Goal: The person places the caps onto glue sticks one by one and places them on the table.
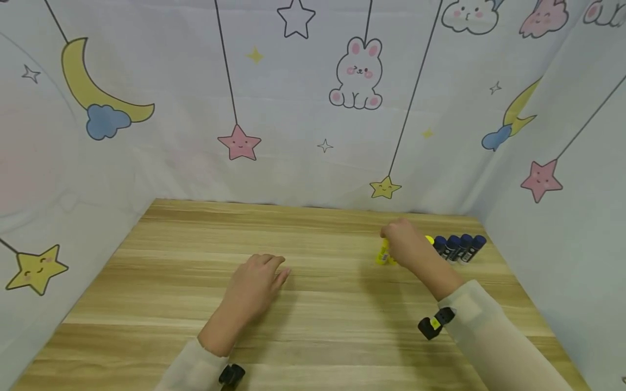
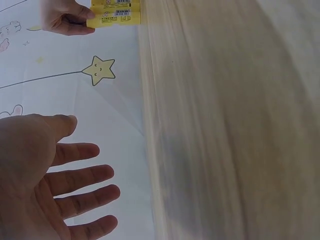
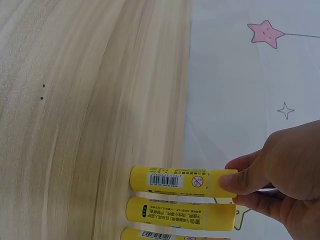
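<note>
My right hand [image 1: 407,244] pinches the cap end of a yellow glue stick [image 3: 170,181] between thumb and fingers. It stands upright at the left end of a row on the table. Right beside it in the right wrist view are a second yellow glue stick [image 3: 180,214] and part of a third [image 3: 155,235]. In the head view my right hand hides much of these yellow sticks. My left hand [image 1: 254,282] hovers over the middle of the table, holding nothing. The left wrist view shows its fingers [image 2: 85,204] spread and nearly straight.
Several dark sticks with navy caps [image 1: 467,248] continue the row toward the right edge of the wooden table [image 1: 313,336]. A white printed cloth [image 1: 303,108] hangs behind the table and along its sides.
</note>
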### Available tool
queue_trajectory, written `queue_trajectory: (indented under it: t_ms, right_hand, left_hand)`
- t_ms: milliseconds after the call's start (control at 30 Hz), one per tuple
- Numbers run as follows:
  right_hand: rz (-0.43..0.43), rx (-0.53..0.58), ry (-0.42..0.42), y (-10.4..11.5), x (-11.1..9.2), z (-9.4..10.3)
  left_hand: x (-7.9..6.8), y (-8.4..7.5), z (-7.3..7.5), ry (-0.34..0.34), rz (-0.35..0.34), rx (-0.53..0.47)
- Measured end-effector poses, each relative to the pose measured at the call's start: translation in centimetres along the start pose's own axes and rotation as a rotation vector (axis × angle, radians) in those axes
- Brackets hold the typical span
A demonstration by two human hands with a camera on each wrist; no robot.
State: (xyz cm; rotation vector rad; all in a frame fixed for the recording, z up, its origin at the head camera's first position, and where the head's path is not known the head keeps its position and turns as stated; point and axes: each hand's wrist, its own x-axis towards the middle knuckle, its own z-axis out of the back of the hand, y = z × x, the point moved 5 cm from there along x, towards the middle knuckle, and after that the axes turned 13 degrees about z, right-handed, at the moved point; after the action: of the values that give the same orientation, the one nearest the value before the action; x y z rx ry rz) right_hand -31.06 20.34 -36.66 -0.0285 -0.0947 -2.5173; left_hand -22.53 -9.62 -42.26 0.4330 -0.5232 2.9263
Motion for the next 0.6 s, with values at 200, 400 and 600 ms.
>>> queue_trajectory:
  t_ms: [200, 400, 600]
  right_hand:
    - [-0.002, -0.04, -0.001, 0.0, 0.0, 0.1]
    - [0.016, -0.083, -0.031, 0.1, 0.2, -0.1]
    - [0.087, -0.176, -0.157, 2.6, -0.5, 0.0]
  left_hand:
    - [0.1, -0.1, -0.1, -0.008, -0.008, -0.001]
    - [0.2, -0.2, -0.1, -0.012, -0.001, 0.01]
    - [0.3, 0.0, -0.3, -0.013, 0.013, 0.034]
